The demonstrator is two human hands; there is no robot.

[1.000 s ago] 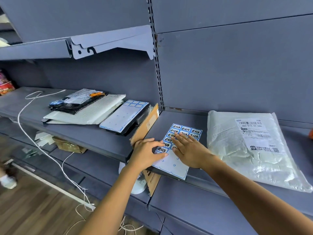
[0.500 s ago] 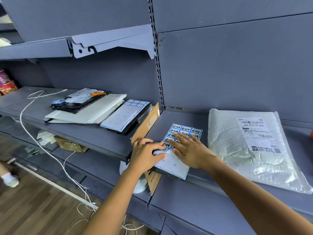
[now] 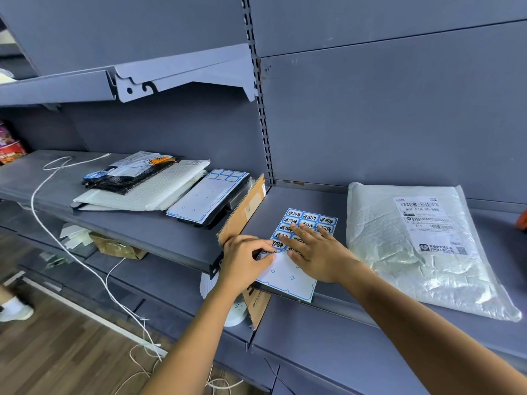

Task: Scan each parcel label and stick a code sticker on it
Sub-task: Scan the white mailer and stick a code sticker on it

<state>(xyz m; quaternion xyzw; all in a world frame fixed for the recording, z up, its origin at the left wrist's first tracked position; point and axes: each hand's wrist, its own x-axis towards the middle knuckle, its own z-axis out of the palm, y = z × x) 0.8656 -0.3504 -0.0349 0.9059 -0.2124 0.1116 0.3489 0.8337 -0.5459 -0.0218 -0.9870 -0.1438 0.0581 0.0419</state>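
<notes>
A sheet of blue-and-white code stickers point(image 3: 310, 219) lies on the grey shelf point(image 3: 328, 195), its bare lower end hanging over the front edge. My right hand point(image 3: 318, 252) presses flat on the sheet with straight fingers. At the sheet's left edge my left hand point(image 3: 245, 258) pinches one sticker point(image 3: 267, 253) between thumb and forefinger, its edge lifted off the backing. To the right lies a clear bubble-wrap parcel point(image 3: 399, 260) with a white shipping label point(image 3: 427, 220) facing up. Neither hand touches the parcel.
Left of a cardboard divider point(image 3: 245, 209) lie a stack of flat parcels point(image 3: 142, 192) and a second, mostly used sticker sheet point(image 3: 205, 198). A white cable point(image 3: 54, 220) trails from the shelf to the wooden floor. A person's shoe point(image 3: 14, 310) shows at lower left.
My left hand's fingers have curled in at the sheet's left edge and lifted a sticker's edge. My right hand stays pressed on the sheet, shifted slightly toward me.
</notes>
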